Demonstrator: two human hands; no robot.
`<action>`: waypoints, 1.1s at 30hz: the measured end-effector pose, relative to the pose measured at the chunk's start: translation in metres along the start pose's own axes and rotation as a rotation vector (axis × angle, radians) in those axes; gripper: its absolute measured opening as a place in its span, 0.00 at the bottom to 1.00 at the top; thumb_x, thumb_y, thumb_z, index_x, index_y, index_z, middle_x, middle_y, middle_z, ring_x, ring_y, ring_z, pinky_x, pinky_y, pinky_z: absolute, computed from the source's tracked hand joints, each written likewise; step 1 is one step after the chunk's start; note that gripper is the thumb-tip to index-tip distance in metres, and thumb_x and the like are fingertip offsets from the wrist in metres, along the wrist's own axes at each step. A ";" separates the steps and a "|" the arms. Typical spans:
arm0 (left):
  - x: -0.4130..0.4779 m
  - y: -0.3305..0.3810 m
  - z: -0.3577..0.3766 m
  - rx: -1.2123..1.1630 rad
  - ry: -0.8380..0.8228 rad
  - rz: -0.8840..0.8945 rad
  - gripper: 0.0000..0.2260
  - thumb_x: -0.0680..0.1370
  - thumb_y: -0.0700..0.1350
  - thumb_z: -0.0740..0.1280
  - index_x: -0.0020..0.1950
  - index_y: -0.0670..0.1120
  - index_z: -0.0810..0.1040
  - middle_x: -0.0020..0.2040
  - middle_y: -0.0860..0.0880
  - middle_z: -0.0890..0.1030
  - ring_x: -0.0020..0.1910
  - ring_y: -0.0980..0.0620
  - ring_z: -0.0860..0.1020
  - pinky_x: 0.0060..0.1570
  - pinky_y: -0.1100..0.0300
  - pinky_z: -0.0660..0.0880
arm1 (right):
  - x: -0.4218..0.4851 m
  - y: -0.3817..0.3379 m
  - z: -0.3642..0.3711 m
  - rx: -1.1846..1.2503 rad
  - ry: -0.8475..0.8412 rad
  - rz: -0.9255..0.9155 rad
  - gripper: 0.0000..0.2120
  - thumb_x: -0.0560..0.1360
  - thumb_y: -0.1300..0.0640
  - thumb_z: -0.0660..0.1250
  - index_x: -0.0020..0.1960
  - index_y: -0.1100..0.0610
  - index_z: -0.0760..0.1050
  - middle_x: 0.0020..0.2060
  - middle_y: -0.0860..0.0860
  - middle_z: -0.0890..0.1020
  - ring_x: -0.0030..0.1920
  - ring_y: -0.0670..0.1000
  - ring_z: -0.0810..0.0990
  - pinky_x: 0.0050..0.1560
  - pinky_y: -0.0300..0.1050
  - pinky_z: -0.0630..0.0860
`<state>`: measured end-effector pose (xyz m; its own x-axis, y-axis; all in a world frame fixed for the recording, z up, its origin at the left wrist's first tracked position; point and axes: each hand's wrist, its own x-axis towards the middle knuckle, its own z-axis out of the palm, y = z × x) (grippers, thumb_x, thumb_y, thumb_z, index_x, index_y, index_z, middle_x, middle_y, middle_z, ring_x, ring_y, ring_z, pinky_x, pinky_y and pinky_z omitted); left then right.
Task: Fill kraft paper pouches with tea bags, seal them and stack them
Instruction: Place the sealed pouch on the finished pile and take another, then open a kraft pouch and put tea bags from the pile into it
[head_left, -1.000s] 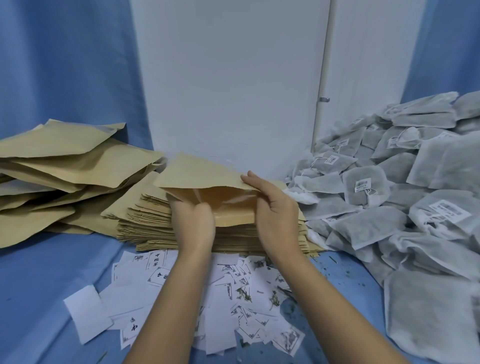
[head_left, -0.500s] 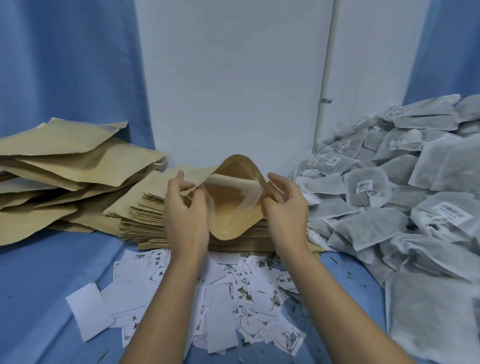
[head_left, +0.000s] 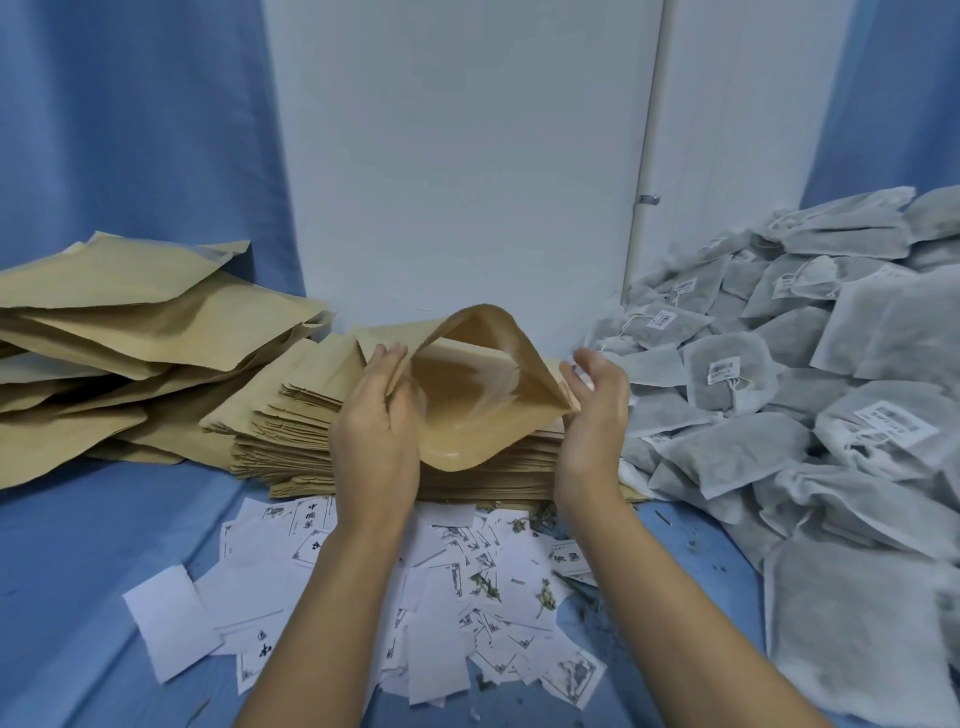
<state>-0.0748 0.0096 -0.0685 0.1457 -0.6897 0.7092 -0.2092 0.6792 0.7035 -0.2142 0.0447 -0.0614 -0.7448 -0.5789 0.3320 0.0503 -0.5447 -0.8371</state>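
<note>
Kraft pouch gapes open, glossy inside

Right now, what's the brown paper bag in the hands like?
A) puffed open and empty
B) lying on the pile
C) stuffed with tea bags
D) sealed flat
A: the kraft pouch gapes wide between the left hand and right hand, and its shiny inside holds nothing.

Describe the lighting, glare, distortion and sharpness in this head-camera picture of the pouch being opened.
Head view: the light is soft and even, with no hard shadows on the blue cloth. Head view: a pale sheen of glare lies on the glossy lining of the open pouch. Head view: the wide lens leans the door frame off vertical. Head view: the tea bags at lower right look softer than the centre.
</note>
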 end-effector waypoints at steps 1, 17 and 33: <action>0.001 -0.001 0.000 0.007 0.023 -0.005 0.13 0.80 0.39 0.61 0.65 0.42 0.76 0.60 0.57 0.74 0.61 0.69 0.67 0.58 0.82 0.60 | 0.003 0.000 -0.003 0.027 0.052 0.045 0.14 0.79 0.50 0.56 0.60 0.53 0.73 0.51 0.42 0.77 0.53 0.40 0.77 0.45 0.35 0.69; 0.026 0.007 0.048 -0.014 0.133 -0.067 0.13 0.80 0.39 0.61 0.63 0.39 0.77 0.62 0.45 0.78 0.66 0.49 0.73 0.61 0.74 0.63 | 0.109 0.022 -0.061 -1.448 -0.131 -0.006 0.17 0.76 0.66 0.56 0.62 0.63 0.75 0.76 0.56 0.56 0.75 0.58 0.52 0.69 0.50 0.60; 0.026 0.005 0.065 -0.035 0.122 -0.101 0.12 0.81 0.41 0.59 0.62 0.41 0.78 0.59 0.45 0.80 0.63 0.47 0.75 0.61 0.63 0.67 | 0.104 0.028 -0.071 -1.327 -0.200 -0.482 0.13 0.71 0.62 0.60 0.49 0.60 0.82 0.49 0.55 0.82 0.57 0.56 0.74 0.60 0.49 0.66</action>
<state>-0.1348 -0.0217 -0.0494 0.2813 -0.7207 0.6336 -0.1541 0.6177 0.7711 -0.3377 0.0116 -0.0814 -0.3986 -0.6388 0.6581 -0.9102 0.1874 -0.3694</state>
